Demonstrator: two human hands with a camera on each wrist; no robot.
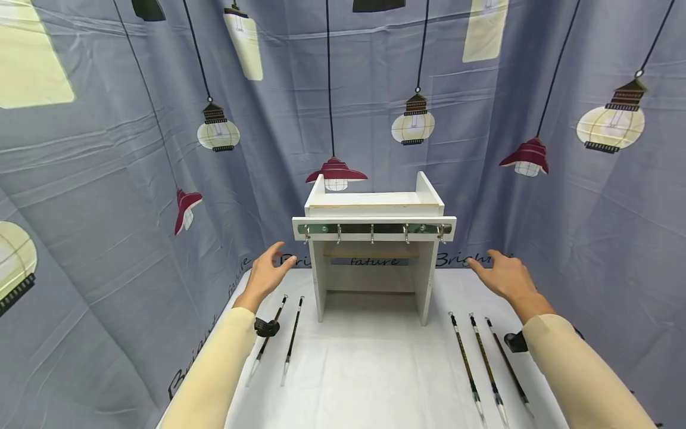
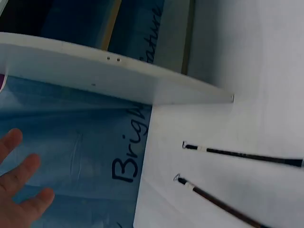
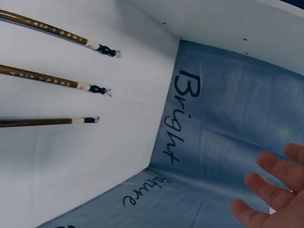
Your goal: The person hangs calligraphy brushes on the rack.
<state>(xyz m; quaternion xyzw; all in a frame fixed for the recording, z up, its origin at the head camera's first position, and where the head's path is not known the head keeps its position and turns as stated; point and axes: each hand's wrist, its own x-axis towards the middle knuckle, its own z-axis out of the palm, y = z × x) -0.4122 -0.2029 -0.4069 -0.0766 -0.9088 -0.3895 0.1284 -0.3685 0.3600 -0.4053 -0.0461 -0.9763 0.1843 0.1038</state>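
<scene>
Both hands are raised on either side of a white wooden rack [image 1: 370, 210] with a row of metal hooks [image 1: 372, 233] along its front bar. My left hand [image 1: 266, 275] is left of the rack, fingers apart and holding nothing. To the right, my right hand [image 1: 506, 279] hovers with spread fingers, also without anything in it. Below the left hand lie two writing brushes, the inner brush [image 1: 293, 333] and the outer brush [image 1: 268, 336], with hanging loops at their far ends. Three more brushes lie at the right: an inner brush [image 1: 465, 357], a middle brush [image 1: 486, 360] and an outer brush [image 1: 506, 360].
The rack stands at the far side of a white-covered table [image 1: 370, 369]. Behind and around it hangs a grey-blue curtain [image 1: 284, 119] printed with lamps and lettering. A dark wrist camera [image 1: 267, 327] sits on the left wrist, another camera [image 1: 516, 342] on the right.
</scene>
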